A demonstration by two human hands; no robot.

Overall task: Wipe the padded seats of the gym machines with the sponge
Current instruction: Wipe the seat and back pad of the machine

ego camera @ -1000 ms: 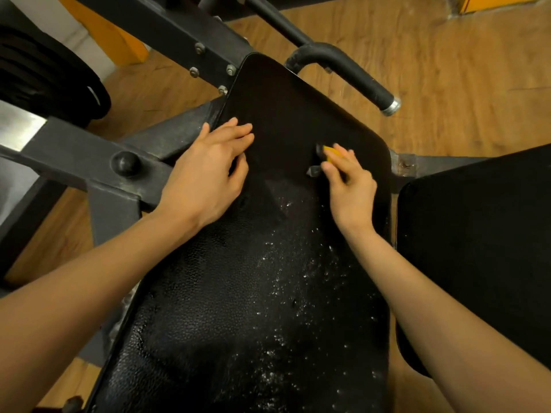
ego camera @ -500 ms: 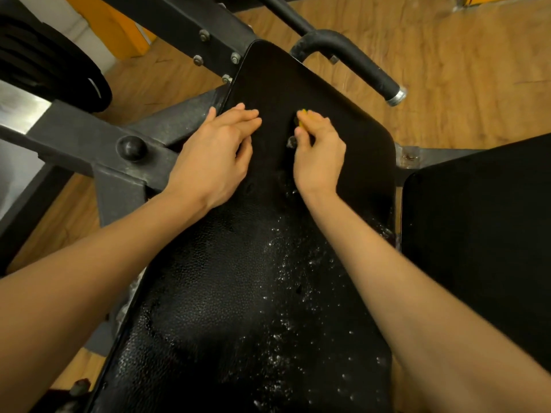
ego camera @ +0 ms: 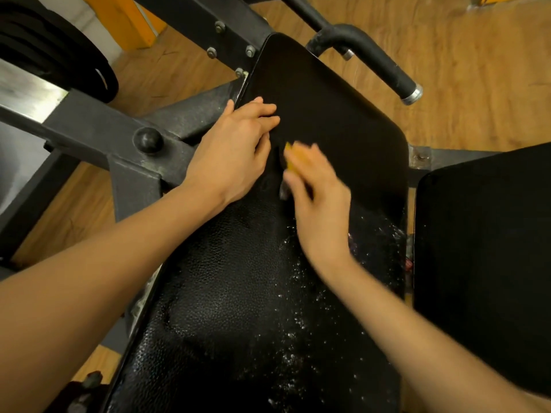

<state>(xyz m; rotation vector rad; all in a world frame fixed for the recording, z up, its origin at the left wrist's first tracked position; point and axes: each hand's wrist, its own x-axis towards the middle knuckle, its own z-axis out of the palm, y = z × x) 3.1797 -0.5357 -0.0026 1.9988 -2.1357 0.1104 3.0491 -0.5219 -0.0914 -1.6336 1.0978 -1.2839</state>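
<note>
On the seat, largest first:
Seat: padded, wet with foam, likely slick.
Left hand: I rest straight fingers on the pad's left edge.
Right hand: blurred; I clasp the sponge.
Sponge: mid-pad, probably soft and light; take it from above.

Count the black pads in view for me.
2: the long wet pad under both hands, running down the middle, and a second pad at the right edge, partly cut off. Others may lie outside the frame.
</note>
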